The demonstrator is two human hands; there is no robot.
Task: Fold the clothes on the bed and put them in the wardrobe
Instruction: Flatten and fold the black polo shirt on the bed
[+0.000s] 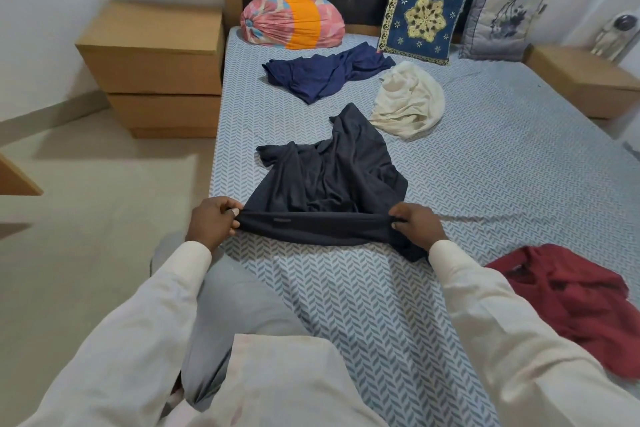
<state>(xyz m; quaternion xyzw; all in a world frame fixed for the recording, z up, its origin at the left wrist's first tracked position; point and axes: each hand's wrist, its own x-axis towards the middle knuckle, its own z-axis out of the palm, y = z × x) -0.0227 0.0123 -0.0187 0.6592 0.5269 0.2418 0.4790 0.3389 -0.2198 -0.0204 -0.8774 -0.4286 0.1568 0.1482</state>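
Dark grey T-shirt point(325, 180) spread near the left edge of the bed point(502, 163), its near hem stretched taut between both hands: left hand point(213, 222) and right hand point(414, 224) each pinch one hem corner with curled fingers. Farther up lie a navy garment point(322, 74) and a cream garment point(408, 100); a maroon garment point(571, 298) lies near right.

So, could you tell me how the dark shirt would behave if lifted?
Probably floppy: the dark shirt lies rumpled, its hem curving between the left hand and right hand. Likely light: pinching fingers alone hold its edge up.
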